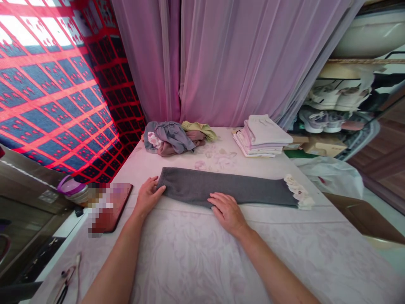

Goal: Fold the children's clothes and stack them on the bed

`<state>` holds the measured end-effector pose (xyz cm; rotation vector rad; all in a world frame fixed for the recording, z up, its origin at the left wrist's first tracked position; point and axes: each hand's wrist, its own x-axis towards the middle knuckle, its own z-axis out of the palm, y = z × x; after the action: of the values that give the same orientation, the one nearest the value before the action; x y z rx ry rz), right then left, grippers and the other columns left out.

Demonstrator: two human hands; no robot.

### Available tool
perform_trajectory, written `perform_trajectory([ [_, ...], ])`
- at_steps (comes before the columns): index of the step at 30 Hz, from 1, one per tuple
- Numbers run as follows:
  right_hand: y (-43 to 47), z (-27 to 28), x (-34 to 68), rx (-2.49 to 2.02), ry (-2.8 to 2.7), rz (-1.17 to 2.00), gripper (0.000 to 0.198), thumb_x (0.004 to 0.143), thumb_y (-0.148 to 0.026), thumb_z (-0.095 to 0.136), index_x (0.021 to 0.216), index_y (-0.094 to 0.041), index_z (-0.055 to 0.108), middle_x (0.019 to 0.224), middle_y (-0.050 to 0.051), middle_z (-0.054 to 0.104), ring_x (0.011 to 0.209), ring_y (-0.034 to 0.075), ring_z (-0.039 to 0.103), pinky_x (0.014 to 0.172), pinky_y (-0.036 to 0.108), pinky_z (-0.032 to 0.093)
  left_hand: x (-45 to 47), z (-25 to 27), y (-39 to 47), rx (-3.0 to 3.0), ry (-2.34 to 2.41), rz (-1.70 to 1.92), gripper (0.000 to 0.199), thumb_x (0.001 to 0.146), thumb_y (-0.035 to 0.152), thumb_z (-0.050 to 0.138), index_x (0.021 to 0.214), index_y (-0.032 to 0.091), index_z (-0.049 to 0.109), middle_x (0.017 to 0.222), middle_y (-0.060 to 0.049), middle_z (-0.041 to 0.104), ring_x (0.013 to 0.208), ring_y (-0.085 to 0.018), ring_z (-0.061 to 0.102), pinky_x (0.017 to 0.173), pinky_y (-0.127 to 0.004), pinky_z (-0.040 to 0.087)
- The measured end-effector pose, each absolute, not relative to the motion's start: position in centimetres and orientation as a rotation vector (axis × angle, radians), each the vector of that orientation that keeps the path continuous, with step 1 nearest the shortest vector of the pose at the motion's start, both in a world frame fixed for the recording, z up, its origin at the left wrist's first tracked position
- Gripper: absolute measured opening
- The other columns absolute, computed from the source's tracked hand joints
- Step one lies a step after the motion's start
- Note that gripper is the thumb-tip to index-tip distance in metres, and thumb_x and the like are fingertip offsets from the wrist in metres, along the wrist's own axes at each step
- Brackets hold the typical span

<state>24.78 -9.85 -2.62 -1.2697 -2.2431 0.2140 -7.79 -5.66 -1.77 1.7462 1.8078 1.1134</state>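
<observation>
A pair of dark grey trousers (pixel 228 186) lies folded lengthwise across the table, with a cream ruffled trim (pixel 299 192) at its right end. My left hand (pixel 148 194) is at the left end, thumb touching the cloth's edge and fingers apart. Flat on the near edge of the trousers, around their middle, rests my right hand (pixel 226 211), its fingers stretched out. Neither hand grips the fabric.
Behind lie a crumpled clothes pile (pixel 174 137) and, at right, a folded white stack (pixel 262 135). A red-cased tablet or phone (pixel 122 207), partly blurred, and cables (pixel 68 278) lie left. Shoes (pixel 325 118) fill a rack at right beyond the patterned tablecloth (pixel 190 253).
</observation>
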Motion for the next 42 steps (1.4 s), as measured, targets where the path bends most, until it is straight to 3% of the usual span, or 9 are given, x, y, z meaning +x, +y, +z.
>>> perform_trajectory([
  [6,-9.9,-2.4,24.9,-1.274,-2.239,0.217,0.031,0.086,-0.016,0.05,0.106,-0.027,0.071,0.12,0.005,0.067,0.114,0.021,0.057,0.098,0.043,0.042,-7.3,-1.7,-4.7,1.783,2.104,0.948,0.026,0.077,0.045,0.054,0.067,0.022,0.058,0.115,-0.009,0.066,0.107,-0.026,0.06,0.097,-0.04,0.045],
  [8,-9.9,-2.3,24.9,-1.286,-2.236,0.216,0.031,0.086,-0.016,0.05,0.106,-0.026,0.071,0.12,0.005,0.067,0.115,0.021,0.057,0.099,0.043,0.042,-6.9,-1.5,-4.7,1.747,2.21,0.888,0.021,0.076,0.038,0.057,0.085,0.02,0.063,0.125,-0.011,0.061,0.116,-0.029,0.056,0.101,-0.043,0.042],
  [13,-9.9,-2.2,24.6,-1.319,-2.212,0.21,0.032,0.085,-0.017,0.05,0.108,-0.027,0.07,0.12,0.004,0.067,0.114,0.022,0.057,0.098,0.044,0.043,-3.4,0.0,-6.8,2.007,2.186,1.099,0.048,0.082,0.032,0.055,0.129,0.019,0.051,0.146,-0.014,0.043,0.137,-0.033,0.034,0.11,-0.053,0.028],
  [17,-10.1,-2.3,24.7,-1.307,-2.195,0.22,0.034,0.082,-0.015,0.051,0.107,-0.026,0.071,0.119,0.005,0.068,0.114,0.022,0.058,0.099,0.044,0.044,1.5,0.9,-9.1,2.567,1.385,0.887,0.026,0.09,0.029,0.051,0.111,0.027,0.066,0.11,-0.005,0.069,0.107,-0.021,0.059,0.099,-0.041,0.039],
  [19,-9.8,-2.1,25.1,-1.276,-2.181,0.267,0.039,0.08,-0.012,0.047,0.108,-0.025,0.07,0.118,0.004,0.068,0.112,0.02,0.059,0.099,0.041,0.045,3.5,0.7,-9.9,2.607,1.181,0.729,0.023,0.091,0.03,0.053,0.107,0.029,0.069,0.099,-0.003,0.071,0.094,-0.019,0.061,0.089,-0.037,0.043],
  [24,-6.4,-0.3,26.8,-1.379,-2.148,0.287,0.042,0.081,-0.01,0.041,0.108,-0.024,0.07,0.116,0.003,0.069,0.109,0.016,0.062,0.099,0.033,0.046,5.4,0.0,-10.3,2.574,1.265,0.597,0.026,0.089,0.031,0.057,0.112,0.025,0.068,0.102,-0.006,0.068,0.096,-0.022,0.058,0.086,-0.039,0.043],
  [31,0.6,1.8,25.9,-1.648,-2.324,0.168,0.036,0.091,-0.034,0.05,0.122,-0.02,0.063,0.123,0.008,0.065,0.114,0.023,0.057,0.099,0.038,0.043,6.1,0.3,-9.6,2.549,1.376,0.555,0.021,0.089,0.033,0.057,0.103,0.025,0.071,0.094,-0.005,0.068,0.09,-0.022,0.058,0.08,-0.038,0.042],
  [38,2.2,1.9,24.1,-1.782,-2.406,0.144,0.026,0.091,-0.041,0.053,0.099,-0.023,0.071,0.103,0.007,0.069,0.099,0.022,0.061,0.085,0.033,0.045,6.2,-0.5,-9.8,2.698,1.303,0.619,0.021,0.094,0.031,0.049,0.102,0.024,0.068,0.097,-0.005,0.067,0.091,-0.021,0.056,0.081,-0.037,0.041],
  [42,2.0,1.5,23.9,-1.798,-2.368,0.105,0.026,0.093,-0.037,0.05,0.101,-0.021,0.069,0.106,0.009,0.067,0.101,0.023,0.059,0.087,0.034,0.044,5.9,-0.7,-10.2,2.75,1.23,0.631,0.019,0.094,0.028,0.048,0.098,0.023,0.066,0.103,-0.005,0.067,0.097,-0.02,0.056,0.083,-0.035,0.042],
])
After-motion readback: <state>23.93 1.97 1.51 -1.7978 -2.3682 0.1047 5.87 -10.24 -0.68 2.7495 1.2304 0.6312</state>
